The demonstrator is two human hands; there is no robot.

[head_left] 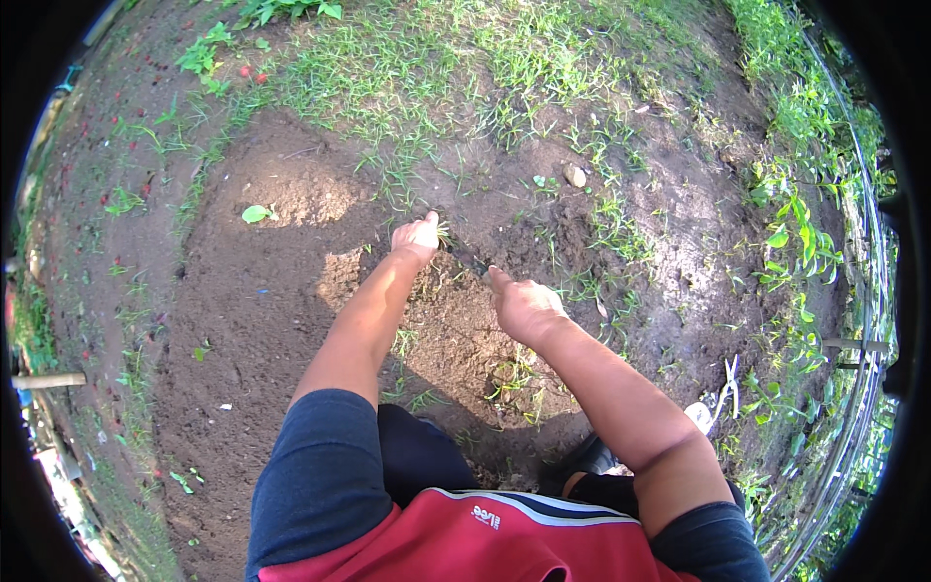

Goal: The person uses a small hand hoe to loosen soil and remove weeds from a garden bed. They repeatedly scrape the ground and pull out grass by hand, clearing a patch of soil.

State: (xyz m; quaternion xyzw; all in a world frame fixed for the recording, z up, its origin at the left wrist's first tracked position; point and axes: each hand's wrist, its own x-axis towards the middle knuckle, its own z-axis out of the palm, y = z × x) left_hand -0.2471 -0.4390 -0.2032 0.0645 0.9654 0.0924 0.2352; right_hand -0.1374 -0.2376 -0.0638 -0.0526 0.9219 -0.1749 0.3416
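My left hand [417, 236] is closed low over the soil, its fingers around a small tuft of grass [443, 234]. Just to the right and nearer to me, my right hand [527, 307] is wrapped round the handle of a narrow, dark-bladed hand tool [472, 260]. The blade points from my right fist toward the grass by my left hand. Its exact kind is hard to make out, and most of the handle is hidden in my palm. Loose brown soil [456, 325] with bits of uprooted grass lies between my forearms.
Green grass [417, 87] grows beyond my hands. A pale stone [575, 176] lies ahead to the right. White-handled shears or pliers [727, 390] rest at the right, near a white round object [698, 417]. Leafy plants [800, 238] and wires [863, 320] line the right edge. A seedling [255, 213] stands at left.
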